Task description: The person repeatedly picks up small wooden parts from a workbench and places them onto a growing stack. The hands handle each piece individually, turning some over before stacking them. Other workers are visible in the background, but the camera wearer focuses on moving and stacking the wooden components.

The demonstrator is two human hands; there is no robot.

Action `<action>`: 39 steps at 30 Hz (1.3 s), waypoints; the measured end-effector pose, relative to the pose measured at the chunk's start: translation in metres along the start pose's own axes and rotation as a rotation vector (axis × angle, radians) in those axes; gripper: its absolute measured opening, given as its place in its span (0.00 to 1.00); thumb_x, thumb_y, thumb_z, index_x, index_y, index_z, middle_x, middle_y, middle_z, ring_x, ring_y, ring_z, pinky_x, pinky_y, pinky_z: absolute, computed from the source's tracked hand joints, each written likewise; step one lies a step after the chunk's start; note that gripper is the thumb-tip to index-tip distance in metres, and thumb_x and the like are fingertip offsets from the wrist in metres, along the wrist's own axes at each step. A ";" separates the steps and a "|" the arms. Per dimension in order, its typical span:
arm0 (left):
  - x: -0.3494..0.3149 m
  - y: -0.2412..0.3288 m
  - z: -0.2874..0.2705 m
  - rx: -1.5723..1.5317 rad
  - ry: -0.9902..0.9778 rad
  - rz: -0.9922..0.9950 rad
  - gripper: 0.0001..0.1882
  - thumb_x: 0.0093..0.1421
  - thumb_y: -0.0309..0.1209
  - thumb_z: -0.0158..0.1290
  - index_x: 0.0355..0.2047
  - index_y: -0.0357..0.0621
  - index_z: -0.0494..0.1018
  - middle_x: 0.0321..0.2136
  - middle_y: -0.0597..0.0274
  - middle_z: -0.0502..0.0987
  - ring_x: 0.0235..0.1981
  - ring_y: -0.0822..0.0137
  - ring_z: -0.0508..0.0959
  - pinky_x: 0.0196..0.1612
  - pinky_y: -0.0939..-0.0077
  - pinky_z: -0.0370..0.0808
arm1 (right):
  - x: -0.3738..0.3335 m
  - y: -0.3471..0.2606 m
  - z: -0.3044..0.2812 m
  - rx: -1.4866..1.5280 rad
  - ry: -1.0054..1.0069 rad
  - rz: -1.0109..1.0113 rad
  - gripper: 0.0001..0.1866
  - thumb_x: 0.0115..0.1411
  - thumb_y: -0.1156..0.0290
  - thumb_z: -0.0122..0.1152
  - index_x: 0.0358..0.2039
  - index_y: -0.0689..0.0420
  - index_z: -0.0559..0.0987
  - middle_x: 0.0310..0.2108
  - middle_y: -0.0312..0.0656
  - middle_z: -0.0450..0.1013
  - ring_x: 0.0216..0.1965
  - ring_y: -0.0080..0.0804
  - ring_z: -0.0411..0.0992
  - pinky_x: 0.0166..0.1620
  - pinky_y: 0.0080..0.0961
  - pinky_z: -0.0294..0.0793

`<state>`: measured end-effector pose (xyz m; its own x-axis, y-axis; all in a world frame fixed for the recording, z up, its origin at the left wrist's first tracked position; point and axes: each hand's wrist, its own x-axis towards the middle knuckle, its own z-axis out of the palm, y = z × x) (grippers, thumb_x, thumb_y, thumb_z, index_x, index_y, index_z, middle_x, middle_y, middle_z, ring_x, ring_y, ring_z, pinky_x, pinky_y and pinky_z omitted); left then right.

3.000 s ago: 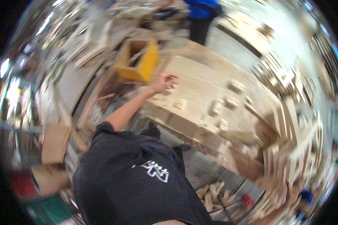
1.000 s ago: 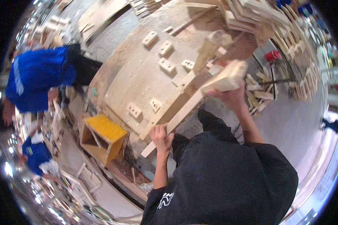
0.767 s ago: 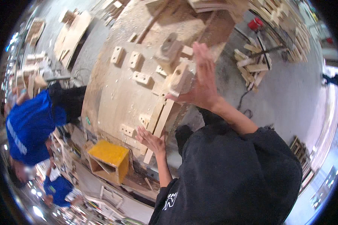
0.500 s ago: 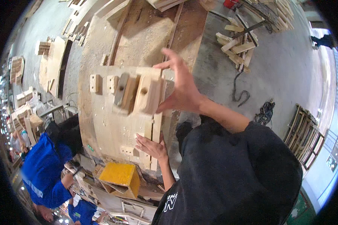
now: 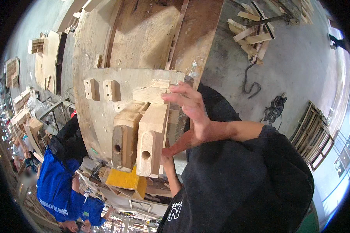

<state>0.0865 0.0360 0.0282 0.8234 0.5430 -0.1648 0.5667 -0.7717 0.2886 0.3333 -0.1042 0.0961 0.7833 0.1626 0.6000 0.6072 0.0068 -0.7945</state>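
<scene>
Two thick wooden pieces stand side by side over the pale work board (image 5: 99, 120). The light wooden piece (image 5: 151, 126) has a rounded end with a round hole. Left of it, the second wooden piece (image 5: 130, 114) has a darker, greyish rounded end, also holed. My right hand (image 5: 190, 108) is open, fingers and thumb spread along the right side of the light piece. Its fingertips are at a small wooden block (image 5: 149, 94) on the board. Of my left hand (image 5: 167, 160) only a small part shows beside the light piece; its fingers are hidden.
Two small drilled blocks (image 5: 109, 90) sit on the board. A yellow box (image 5: 122, 179) stands at the bench's lower end. Co-workers in blue shirts (image 5: 60, 182) are at lower left. Scrap wood (image 5: 256, 37) and a black cable (image 5: 245, 83) lie on the floor at right.
The two wooden pieces' holed ends have shifted down in the picture, and more of their length shows. My right hand's fingers have moved down to the small block. My left hand has become mostly hidden.
</scene>
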 end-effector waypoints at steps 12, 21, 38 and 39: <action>-0.041 -0.052 0.033 -0.076 0.038 -0.155 0.47 0.51 0.47 0.62 0.64 0.36 0.54 0.59 0.39 0.62 0.62 0.44 0.60 0.63 0.46 0.55 | 0.040 -0.023 0.017 -0.022 -0.112 -0.102 0.50 0.51 0.50 0.69 0.65 0.57 0.51 0.58 0.60 0.65 0.59 0.58 0.61 0.61 0.60 0.51; -0.011 -0.024 0.007 0.291 0.108 -0.084 0.56 0.42 0.53 0.67 0.66 0.42 0.54 0.58 0.50 0.62 0.64 0.49 0.57 0.68 0.48 0.47 | -0.055 0.026 0.040 -0.177 -0.218 0.251 0.37 0.50 0.62 0.73 0.54 0.64 0.63 0.49 0.50 0.67 0.50 0.46 0.67 0.56 0.41 0.64; -0.150 -0.083 0.037 -0.823 0.731 -0.821 0.32 0.60 0.43 0.59 0.57 0.32 0.65 0.52 0.49 0.72 0.52 0.61 0.73 0.57 0.67 0.66 | 0.003 0.038 -0.064 0.972 -0.421 1.223 0.42 0.65 0.37 0.37 0.66 0.60 0.56 0.63 0.54 0.59 0.66 0.46 0.55 0.69 0.47 0.45; -0.154 -0.082 0.034 -0.925 0.728 -0.853 0.31 0.62 0.43 0.57 0.56 0.32 0.65 0.52 0.49 0.72 0.52 0.61 0.73 0.56 0.67 0.66 | 0.003 0.040 -0.075 1.178 -0.473 1.380 0.43 0.64 0.37 0.37 0.66 0.61 0.55 0.63 0.55 0.59 0.66 0.47 0.55 0.69 0.48 0.45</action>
<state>-0.0861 0.0044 -0.0022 -0.1040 0.9800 -0.1694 0.4132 0.1975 0.8889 0.3701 -0.1778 0.0737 0.3560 0.8685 -0.3448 -0.8908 0.2039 -0.4061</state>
